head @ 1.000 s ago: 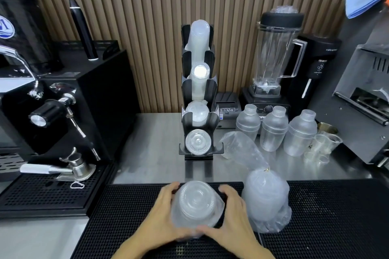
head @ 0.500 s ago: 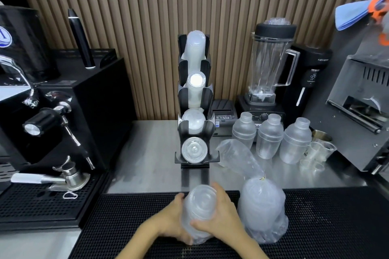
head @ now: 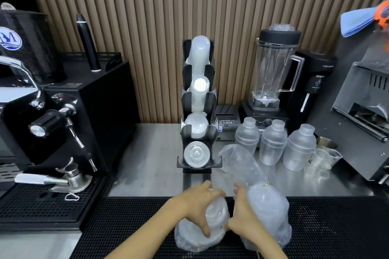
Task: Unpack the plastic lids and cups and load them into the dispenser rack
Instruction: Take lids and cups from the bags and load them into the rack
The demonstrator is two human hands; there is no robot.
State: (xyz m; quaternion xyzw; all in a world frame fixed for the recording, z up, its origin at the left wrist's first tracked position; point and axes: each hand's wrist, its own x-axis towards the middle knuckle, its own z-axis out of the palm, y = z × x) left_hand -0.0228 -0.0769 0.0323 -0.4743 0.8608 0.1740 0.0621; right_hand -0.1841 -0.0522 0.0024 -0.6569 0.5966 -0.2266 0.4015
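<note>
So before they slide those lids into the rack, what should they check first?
1. Left hand grips the lid stack: ok.
2. Right hand steadies the stack: cannot tell, fingers partly hidden.
3. Bag fully off the stack: not ok, it bunches round the base.
4. Room in the bottom slot of the rack: cannot tell, lids show at its mouth.
5. Path to the rack clear: ok.

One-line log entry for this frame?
step: unbagging lids | left hand: grips lid stack | right hand: holds it | rack: part loaded
</note>
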